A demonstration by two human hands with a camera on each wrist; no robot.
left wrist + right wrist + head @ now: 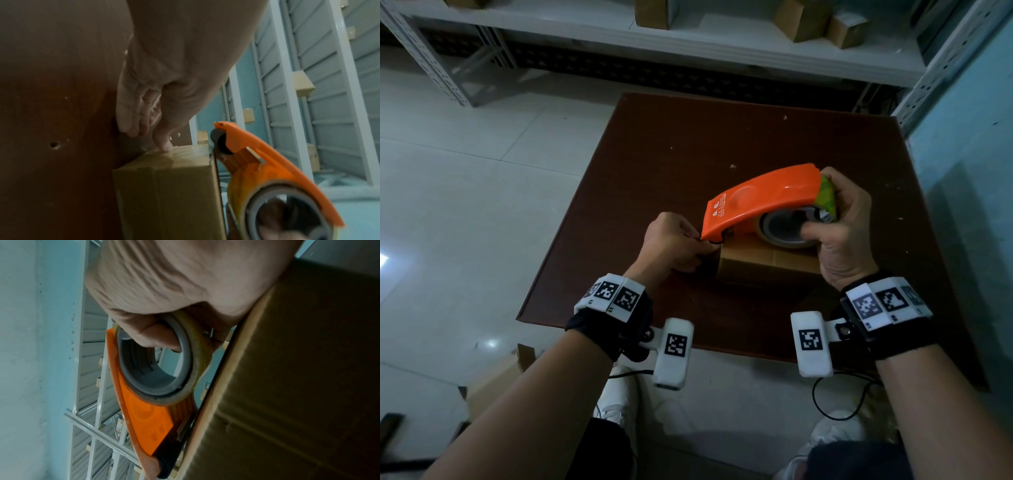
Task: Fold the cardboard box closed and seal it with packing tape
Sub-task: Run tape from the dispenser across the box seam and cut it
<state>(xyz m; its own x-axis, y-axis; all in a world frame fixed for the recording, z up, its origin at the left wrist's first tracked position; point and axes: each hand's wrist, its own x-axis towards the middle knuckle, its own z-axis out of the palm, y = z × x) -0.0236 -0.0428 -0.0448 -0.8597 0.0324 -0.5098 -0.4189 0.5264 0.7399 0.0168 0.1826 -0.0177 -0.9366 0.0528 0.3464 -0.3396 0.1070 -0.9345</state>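
A small cardboard box (767,263) stands on the dark brown table (688,154), flaps folded shut. An orange tape dispenser (763,198) lies along its top, nose at the box's left edge. My right hand (825,222) grips the dispenser's tape roll (787,229), and in the right wrist view its thumb (152,335) is hooked into the grey core. My left hand (695,248) is at the box's left end. In the left wrist view its thumb (165,145) presses glossy tape onto that end face (164,186), beside the dispenser's roller (220,139). Its fingers (131,123) point down past the box.
White metal shelving (688,44) with several small cardboard boxes (801,17) runs behind the table. A blue wall (969,171) is close on the right. Another cardboard box (496,380) sits on the tiled floor at my left, and a black cable (839,394) loops below the table.
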